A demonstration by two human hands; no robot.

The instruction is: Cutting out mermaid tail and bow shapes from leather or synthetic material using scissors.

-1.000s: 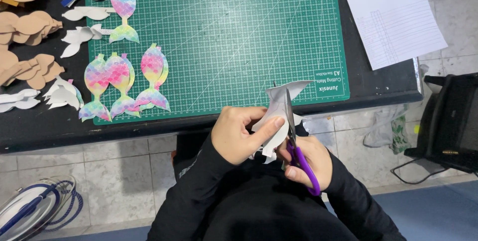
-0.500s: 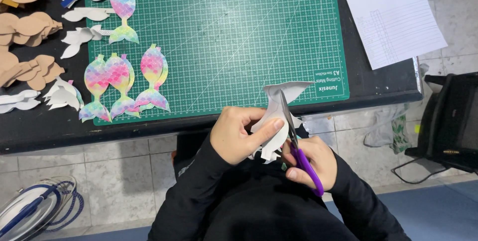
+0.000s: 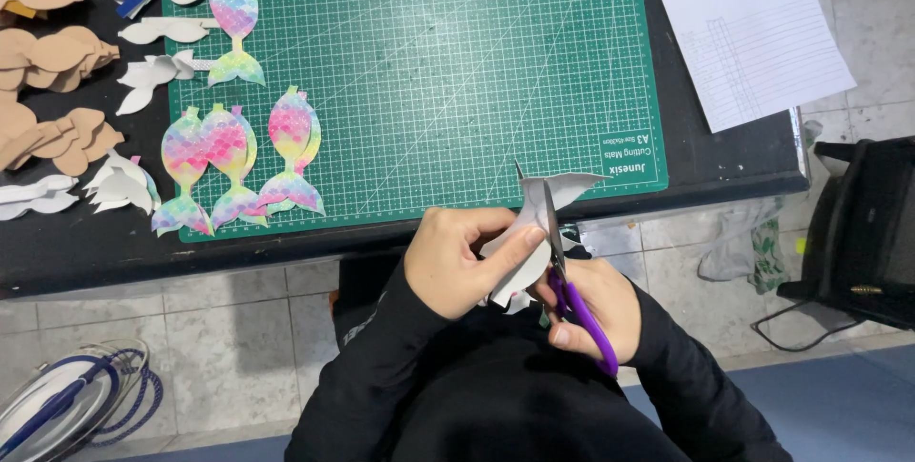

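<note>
- left hand point(image 3: 457, 266) pinches the pale grey mermaid-tail paper cutout point(image 3: 536, 224) just off the table edge.
- right hand point(image 3: 591, 305) grips purple-handled scissors point(image 3: 572, 281), blades nearly closed on it.
- risk: paper twisting, a crooked cut or nicked thumb.

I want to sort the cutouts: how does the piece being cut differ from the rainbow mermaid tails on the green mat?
The piece being cut shows a plain pale side; the rainbow mermaid tails show coloured scales. It is held in the left hand above the table edge with scissors in it; the tails lie flat on the green mat. Both have a forked fin.
</note>
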